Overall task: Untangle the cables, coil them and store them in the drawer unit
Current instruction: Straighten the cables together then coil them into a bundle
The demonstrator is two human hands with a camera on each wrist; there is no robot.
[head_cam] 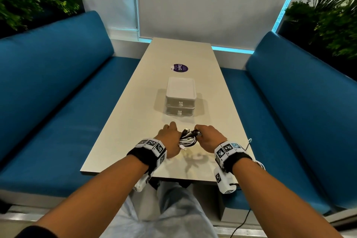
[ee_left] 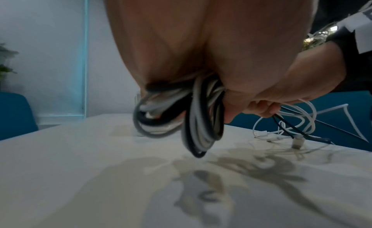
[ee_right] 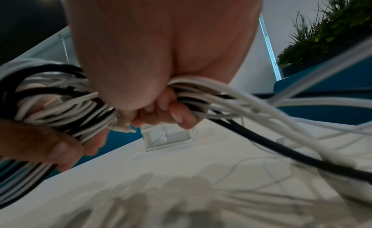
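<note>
A bundle of black and white cables (head_cam: 188, 138) hangs just above the near end of the beige table (head_cam: 135, 131), held between both hands. My left hand (head_cam: 171, 133) grips the looped side of the cables (ee_left: 193, 120). My right hand (head_cam: 206, 134) has its fingers (ee_right: 167, 110) curled round the other side of the bundle (ee_right: 60, 107). Loose strands (ee_right: 281, 151) trail to the right onto the table, where their connectors (ee_left: 296, 140) lie. The white two-drawer unit (head_cam: 180, 100) stands just beyond the hands with both drawers closed, and it also shows as the drawer unit (ee_right: 167, 137) under the right fingers.
A round purple sticker (head_cam: 179, 67) lies on the table behind the drawer unit. Blue benches (head_cam: 58, 102) flank the table on both sides. A thin white cable (head_cam: 249, 141) hangs over the table's right edge. Plants stand in the back corners.
</note>
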